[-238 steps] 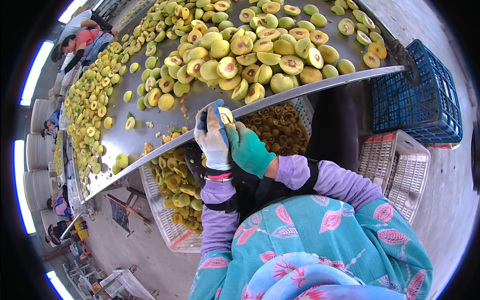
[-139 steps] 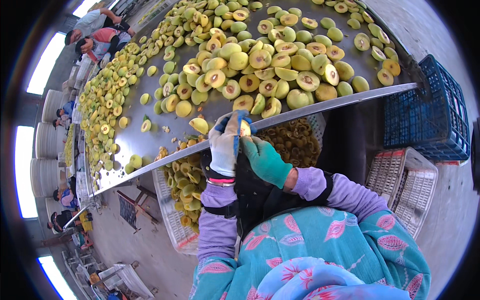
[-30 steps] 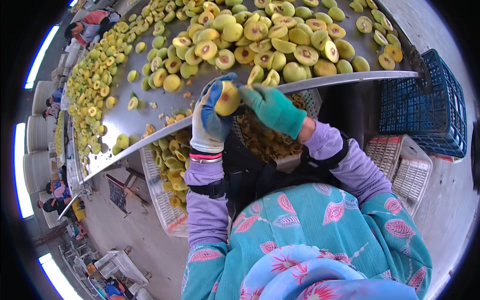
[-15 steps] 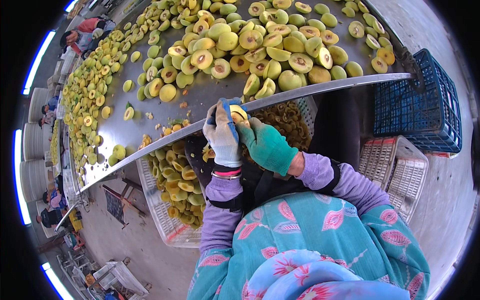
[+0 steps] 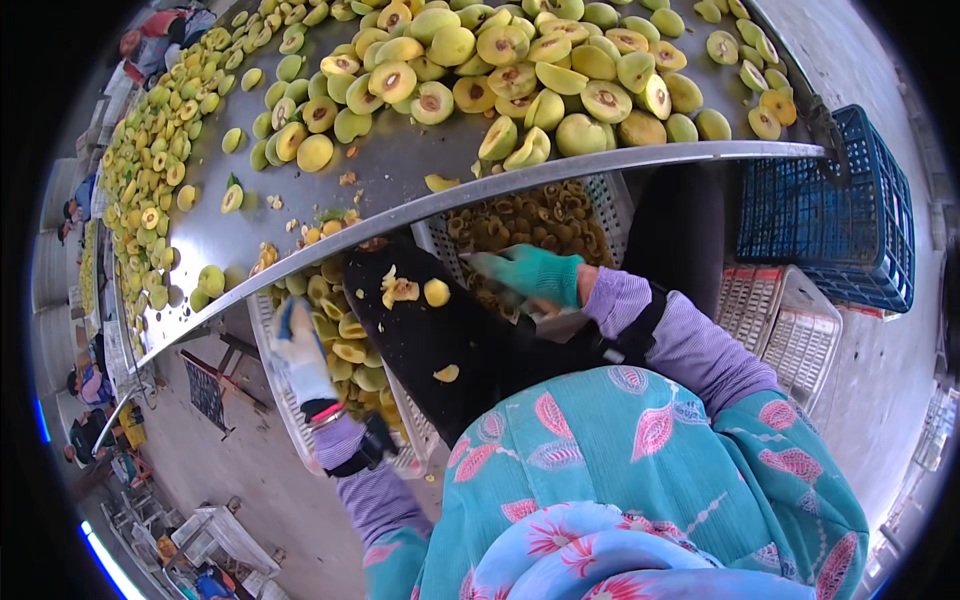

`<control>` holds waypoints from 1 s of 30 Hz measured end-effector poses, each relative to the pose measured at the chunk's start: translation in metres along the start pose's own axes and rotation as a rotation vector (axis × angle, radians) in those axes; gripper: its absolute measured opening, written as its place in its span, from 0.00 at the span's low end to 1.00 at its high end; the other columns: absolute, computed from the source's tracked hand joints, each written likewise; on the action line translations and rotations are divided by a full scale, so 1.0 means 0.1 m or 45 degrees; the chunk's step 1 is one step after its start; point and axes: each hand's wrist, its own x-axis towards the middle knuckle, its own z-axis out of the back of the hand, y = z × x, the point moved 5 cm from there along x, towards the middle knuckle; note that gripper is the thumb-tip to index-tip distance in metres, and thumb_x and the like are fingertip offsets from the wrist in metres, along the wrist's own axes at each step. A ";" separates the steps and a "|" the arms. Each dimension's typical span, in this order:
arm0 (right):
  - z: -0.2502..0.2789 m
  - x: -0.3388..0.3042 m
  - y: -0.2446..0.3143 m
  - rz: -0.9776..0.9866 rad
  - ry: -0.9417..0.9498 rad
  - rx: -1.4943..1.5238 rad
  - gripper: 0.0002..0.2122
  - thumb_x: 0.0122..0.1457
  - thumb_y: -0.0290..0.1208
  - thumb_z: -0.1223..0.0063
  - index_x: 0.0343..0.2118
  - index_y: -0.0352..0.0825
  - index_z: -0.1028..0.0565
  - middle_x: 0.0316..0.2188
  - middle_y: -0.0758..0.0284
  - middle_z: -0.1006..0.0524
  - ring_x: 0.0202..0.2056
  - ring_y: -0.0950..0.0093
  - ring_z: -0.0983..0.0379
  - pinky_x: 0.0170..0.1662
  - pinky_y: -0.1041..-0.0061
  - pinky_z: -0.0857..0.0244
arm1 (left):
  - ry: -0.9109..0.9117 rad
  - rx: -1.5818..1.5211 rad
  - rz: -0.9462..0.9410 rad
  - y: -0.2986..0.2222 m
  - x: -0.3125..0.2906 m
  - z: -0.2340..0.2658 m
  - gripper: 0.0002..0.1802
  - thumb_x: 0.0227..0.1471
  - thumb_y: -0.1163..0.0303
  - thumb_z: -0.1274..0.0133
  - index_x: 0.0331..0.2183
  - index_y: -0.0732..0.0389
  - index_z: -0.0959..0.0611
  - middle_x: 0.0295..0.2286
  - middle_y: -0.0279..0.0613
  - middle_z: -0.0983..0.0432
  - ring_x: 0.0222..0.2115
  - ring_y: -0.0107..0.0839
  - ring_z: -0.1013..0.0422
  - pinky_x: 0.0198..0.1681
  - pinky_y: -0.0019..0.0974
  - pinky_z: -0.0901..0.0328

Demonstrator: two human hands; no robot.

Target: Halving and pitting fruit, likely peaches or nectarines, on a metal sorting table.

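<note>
My left hand (image 5: 302, 350), in a white and blue glove, is over the left side of a white crate (image 5: 272, 345) of hollowed yellow-green fruit halves (image 5: 352, 350). Motion smears its fingers, so whether it holds anything is unclear. My right hand (image 5: 540, 275), in a green glove, hovers above my lap, in front of a white crate (image 5: 608, 200) of brownish, cored-out pieces (image 5: 530, 215). Its fingers are blurred too; a pale streak lies by their tips. Fruit scraps (image 5: 402, 290) lie on my dark trouser leg.
A metal table (image 5: 300, 215) with a raised rim spans the far side, heaped with halved fruit (image 5: 500, 45). To the right stand a blue crate (image 5: 825, 215) and stacked white crates (image 5: 790, 325). Other people (image 5: 160, 40) work at the far left.
Both hands were together at the table rim, holding a cut fruit half. They have parted: the left swung left over the crate, the right dropped slightly toward me. A fruit piece now lies by the rim.
</note>
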 end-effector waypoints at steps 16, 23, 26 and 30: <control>0.82 1.34 -1.44 -0.072 -0.085 -1.487 0.14 0.48 0.34 0.53 0.38 0.38 0.25 0.39 0.60 0.25 0.42 0.64 0.28 0.45 0.63 0.36 | 0.121 0.792 -0.221 1.10 -0.03 -0.09 0.17 0.50 0.63 0.53 0.39 0.64 0.24 0.50 0.52 0.37 0.50 0.53 0.41 0.53 0.48 0.46; 0.81 0.79 -0.50 0.134 -0.025 -1.204 0.19 0.52 0.37 0.56 0.47 0.37 0.29 0.49 0.58 0.31 0.50 0.67 0.33 0.51 0.66 0.40 | -0.174 0.749 -1.000 -0.47 0.49 0.00 0.14 0.49 0.65 0.53 0.35 0.63 0.20 0.32 0.47 0.26 0.34 0.36 0.31 0.39 0.35 0.37; 0.58 0.48 -0.37 0.585 -0.039 -1.465 0.17 0.52 0.33 0.54 0.45 0.36 0.30 0.45 0.59 0.28 0.49 0.66 0.33 0.52 0.68 0.41 | 0.259 0.370 -1.116 -1.59 0.66 -0.70 0.16 0.47 0.64 0.51 0.36 0.64 0.21 0.33 0.49 0.26 0.36 0.41 0.31 0.40 0.38 0.37; 0.15 -0.01 0.08 0.197 0.140 -0.761 0.12 0.48 0.33 0.53 0.36 0.36 0.29 0.22 0.66 0.26 0.21 0.69 0.28 0.22 0.70 0.33 | 0.408 0.382 -1.280 -2.20 0.69 -1.61 0.21 0.39 0.63 0.45 0.37 0.64 0.23 0.30 0.53 0.25 0.35 0.50 0.30 0.38 0.44 0.36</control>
